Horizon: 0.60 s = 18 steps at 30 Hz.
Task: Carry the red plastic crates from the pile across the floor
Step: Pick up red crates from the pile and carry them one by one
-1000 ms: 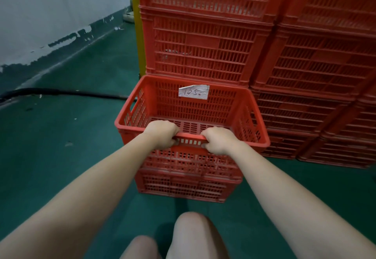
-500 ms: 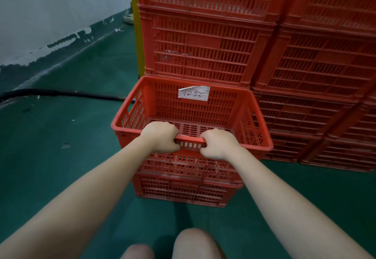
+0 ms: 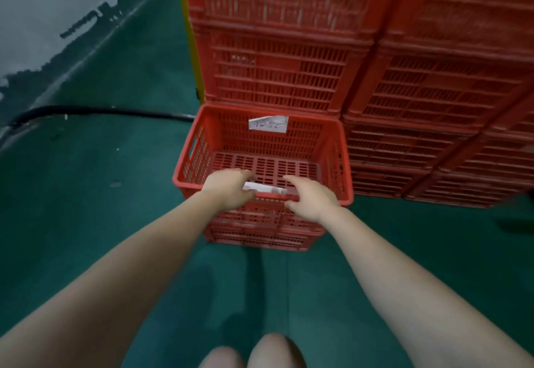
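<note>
The top crate (image 3: 265, 165) sat on a lower crate (image 3: 260, 237) on the floor (image 3: 86, 194), against the pile (image 3: 404, 93). The left hand (image 3: 228, 191) gripped its near rim. The right hand (image 3: 312, 200) lay on that rim, its grip too blurred to tell. Carrying seemingly had barely begun, and the pile remained.

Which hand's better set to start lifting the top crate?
Left, marginally. The left hand curls over the near rim of the top crate; the right hand lies looser across it, fingers fairly straight, needing a fresh grip. Blur limits certainty.
</note>
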Each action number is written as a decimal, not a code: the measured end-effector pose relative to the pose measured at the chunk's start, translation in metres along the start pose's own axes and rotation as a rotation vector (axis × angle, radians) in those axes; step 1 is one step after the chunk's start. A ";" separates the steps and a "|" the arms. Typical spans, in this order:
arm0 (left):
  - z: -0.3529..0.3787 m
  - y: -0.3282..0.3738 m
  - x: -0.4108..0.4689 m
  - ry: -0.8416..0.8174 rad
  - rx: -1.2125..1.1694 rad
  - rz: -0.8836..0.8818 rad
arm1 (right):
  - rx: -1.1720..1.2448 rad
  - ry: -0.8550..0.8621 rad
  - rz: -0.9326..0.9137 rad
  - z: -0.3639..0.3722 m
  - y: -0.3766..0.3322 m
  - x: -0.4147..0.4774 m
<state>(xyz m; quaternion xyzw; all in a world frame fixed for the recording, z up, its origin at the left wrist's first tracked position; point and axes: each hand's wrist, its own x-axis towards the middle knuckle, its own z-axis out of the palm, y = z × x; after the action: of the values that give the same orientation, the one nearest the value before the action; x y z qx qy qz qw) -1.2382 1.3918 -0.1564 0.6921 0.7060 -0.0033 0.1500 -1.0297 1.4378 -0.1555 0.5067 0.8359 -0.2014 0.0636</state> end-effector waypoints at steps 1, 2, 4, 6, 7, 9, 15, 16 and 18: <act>-0.016 0.007 -0.009 -0.012 -0.022 -0.007 | 0.040 0.008 0.022 -0.014 -0.001 -0.016; -0.035 0.015 -0.019 -0.025 -0.043 -0.013 | 0.083 0.023 0.048 -0.030 -0.002 -0.033; -0.078 0.036 -0.040 -0.049 -0.076 -0.014 | 0.166 0.059 0.107 -0.069 -0.008 -0.072; -0.124 0.063 -0.062 -0.080 -0.101 0.007 | 0.238 0.090 0.150 -0.108 -0.014 -0.113; -0.146 0.078 -0.073 -0.102 -0.107 0.026 | 0.272 0.101 0.171 -0.129 -0.018 -0.134; -0.187 0.107 -0.094 -0.141 -0.110 0.075 | 0.332 0.132 0.212 -0.170 -0.026 -0.175; -0.278 0.185 -0.162 -0.136 -0.082 0.280 | 0.461 0.293 0.326 -0.255 -0.050 -0.305; -0.290 0.198 -0.172 -0.133 -0.067 0.321 | 0.480 0.331 0.354 -0.264 -0.053 -0.327; -0.307 0.227 -0.195 -0.121 -0.053 0.423 | 0.507 0.417 0.417 -0.276 -0.057 -0.375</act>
<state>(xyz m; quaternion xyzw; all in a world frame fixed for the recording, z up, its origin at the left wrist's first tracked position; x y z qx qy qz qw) -1.0799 1.2758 0.2256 0.8193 0.5345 0.0051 0.2076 -0.8725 1.2170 0.2275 0.6953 0.6338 -0.2768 -0.1953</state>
